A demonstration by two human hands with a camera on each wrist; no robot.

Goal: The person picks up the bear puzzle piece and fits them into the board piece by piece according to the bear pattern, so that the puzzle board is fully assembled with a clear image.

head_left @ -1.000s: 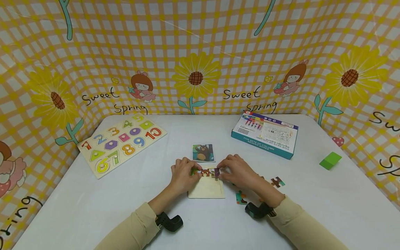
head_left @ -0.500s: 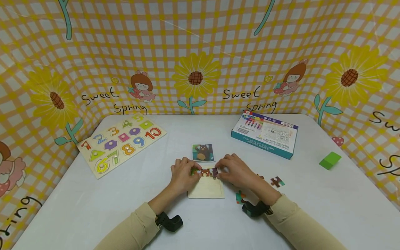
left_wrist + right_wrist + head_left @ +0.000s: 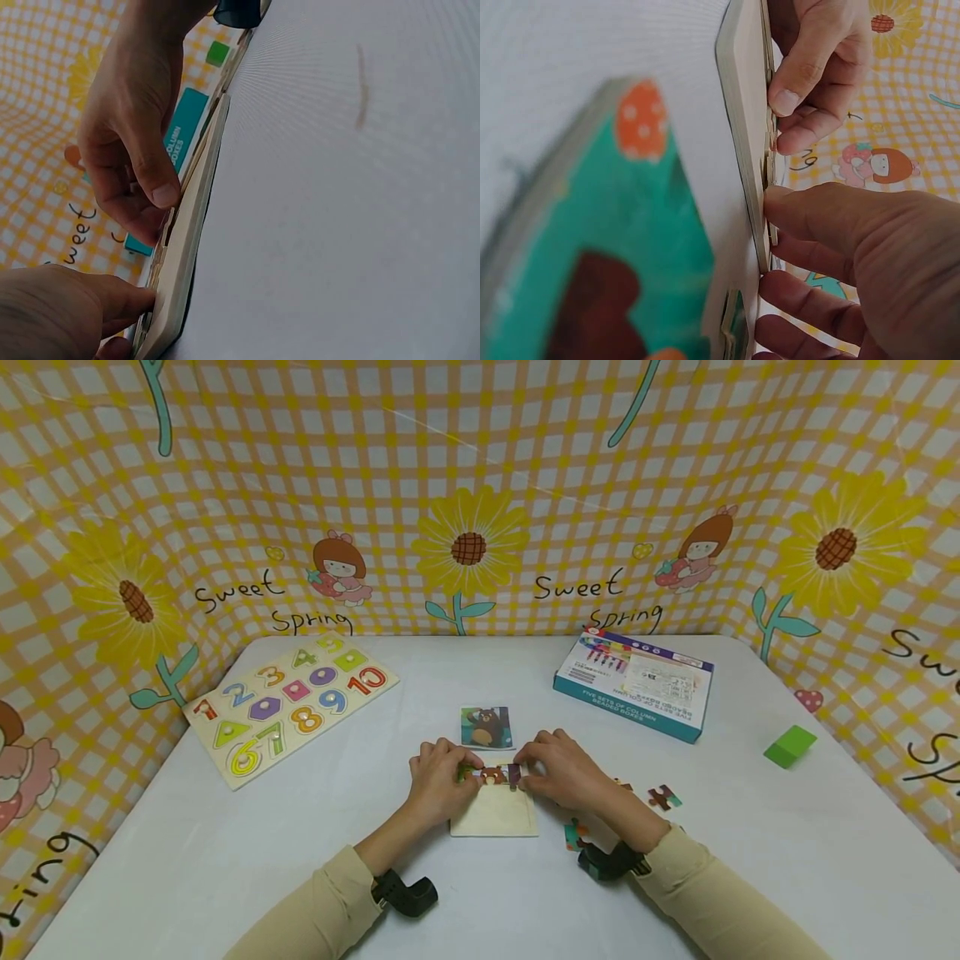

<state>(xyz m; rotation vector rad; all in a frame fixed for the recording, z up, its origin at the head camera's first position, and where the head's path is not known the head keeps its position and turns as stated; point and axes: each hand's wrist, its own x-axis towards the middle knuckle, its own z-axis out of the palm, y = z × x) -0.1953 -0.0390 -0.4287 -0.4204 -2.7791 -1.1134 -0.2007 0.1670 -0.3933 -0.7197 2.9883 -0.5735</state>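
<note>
Soft, even light leaves faint shadows on the tabletop (image 3: 300,810); wrist views look dimmer, the right's nearest piece (image 3: 660,232) badly out of focus.

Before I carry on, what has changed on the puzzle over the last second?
The right hand has slid slightly left, bringing the purple-edged piece it pinches closer to the bear-face piece. Neither hand has visibly let go or taken hold of anything new. The left hand, wooden board, bear picture card, box and green block stayed as they were.
</note>
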